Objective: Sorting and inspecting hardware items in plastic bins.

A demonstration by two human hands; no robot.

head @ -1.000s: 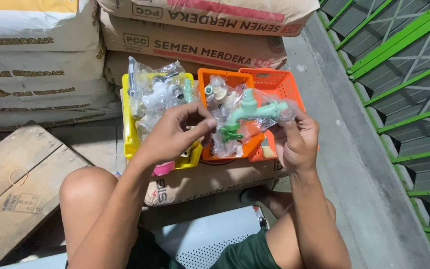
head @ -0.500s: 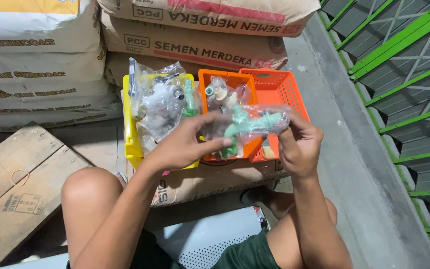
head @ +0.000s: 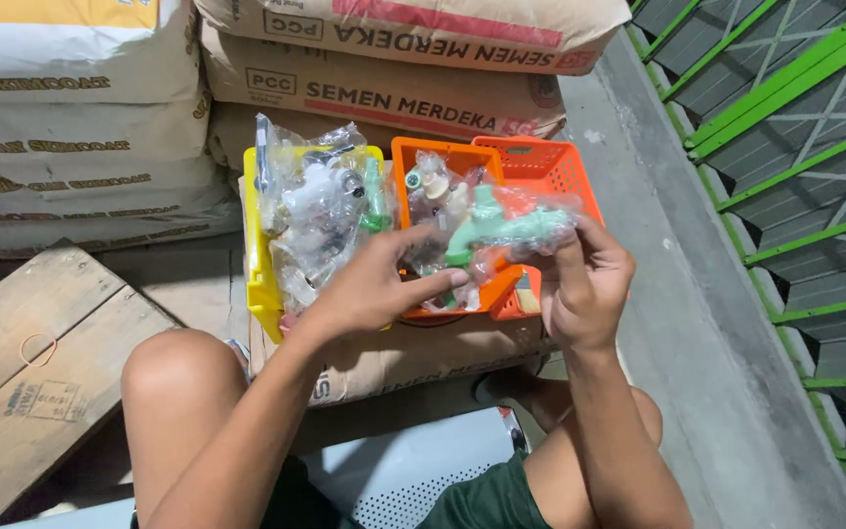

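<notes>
The pale green tap in its clear bag (head: 501,230) lies crosswise above the orange basket (head: 550,171), its right end pinched in the right hand (head: 585,279), its left end gripped by the left hand (head: 384,284).

A pale green tap (head: 501,230) in a clear bag (head: 516,235) is flanked by a left hand (head: 374,289) and a right hand (head: 585,284). Behind it sits a bright orange basket (head: 550,171) with a perforated wall, beside a yellow basket (head: 258,264) filled with clear bags of white, silver and green fittings (head: 320,211). Brown sacks (head: 394,93) bear red and black print; white sacks (head: 61,147) carry brownish lettering and a yellow-orange band. Green railings (head: 785,127) cross a grey floor (head: 707,343). A tan wooden board (head: 36,362) lies at left. Dark green shorts (head: 487,504) show below.
</notes>
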